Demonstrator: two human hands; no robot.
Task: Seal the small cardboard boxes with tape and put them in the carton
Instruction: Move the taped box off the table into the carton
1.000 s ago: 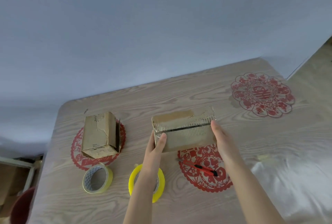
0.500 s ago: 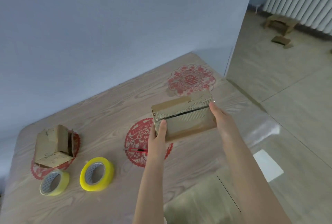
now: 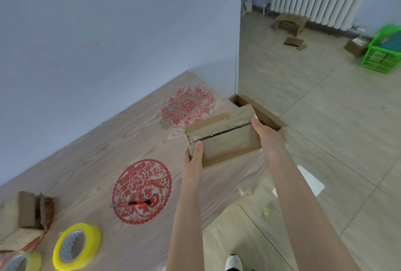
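Direction decides the coming move: the open brown cardboard carton sits on the floor just past the worktop's corner, up and to the right of the hands in the frame, partly hidden behind what they carry. The small brown cardboard box, glossy with clear tape along its seam, is held in the air over the far right edge of the wood-grain worktop. Its long axis runs from lower left to upper right across the middle of the frame. The left hand grips the lower left end and the right hand the upper right end. The fingers clamp the short ends, thumbs towards the camera (the rest are hidden behind the cardboard).

The right hand is nearer the carton, its end of the box already overlapping the carton's rim in the picture. How high the box hangs above the opening cannot be told from this single view. In my judgement, the box needs carrying farther up and right, then lowering.

At the lower left of the frame lie a second small cardboard box, yellow tape rolls and a red utility knife.
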